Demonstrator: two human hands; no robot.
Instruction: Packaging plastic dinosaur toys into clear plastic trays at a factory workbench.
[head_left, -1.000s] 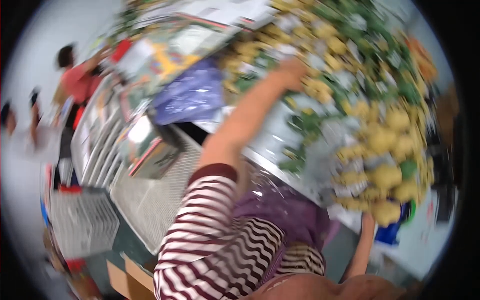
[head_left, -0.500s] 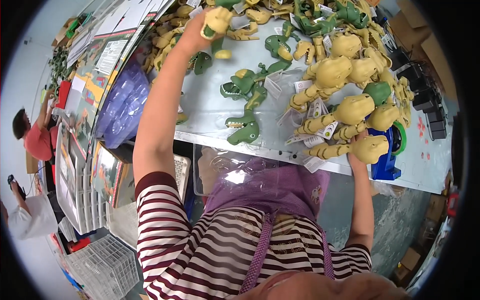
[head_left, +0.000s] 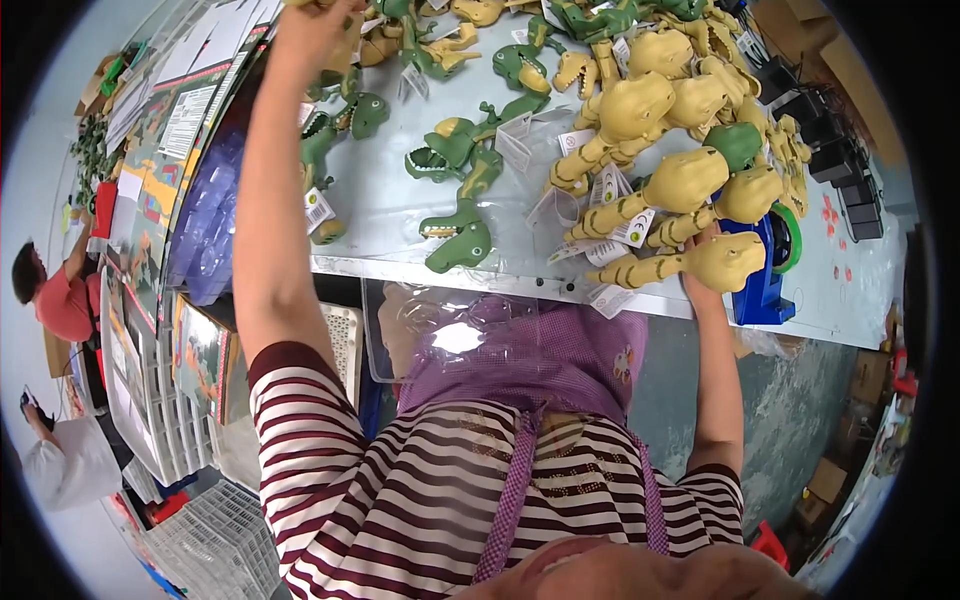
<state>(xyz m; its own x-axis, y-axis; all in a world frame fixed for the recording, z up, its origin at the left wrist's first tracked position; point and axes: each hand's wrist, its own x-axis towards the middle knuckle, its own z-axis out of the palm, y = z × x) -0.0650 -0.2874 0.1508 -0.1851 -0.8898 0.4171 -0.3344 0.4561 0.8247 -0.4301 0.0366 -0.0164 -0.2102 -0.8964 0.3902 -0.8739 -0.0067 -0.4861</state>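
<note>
My left hand [head_left: 318,28] reaches to the far left of the table, partly cut off by the upper edge. It appears closed on a tan toy dinosaur, of which only a sliver shows. Under the raised tan dinosaur heads at the right, my right hand [head_left: 704,262] is mostly hidden, its fingers out of sight. A tan toy dinosaur [head_left: 725,262] with a striped neck lies across it. Beside that hand stands a blue tape dispenser [head_left: 762,298] with a green roll [head_left: 790,240]. Green toy dinosaurs [head_left: 458,246] with open jaws lie mid-table.
Clear plastic blister trays [head_left: 208,225] and printed cards [head_left: 190,125] lie at the left. Another clear tray [head_left: 455,335] juts out below the table's front edge [head_left: 430,277]. Black boxy parts [head_left: 845,185] line the right side. Two people are at the far left, near white crates [head_left: 215,535].
My left hand has moved left and farther away with the tan toy dinosaur, now nearly out of view. My right hand stays under the tan heads. The whole view has shifted slightly.
</note>
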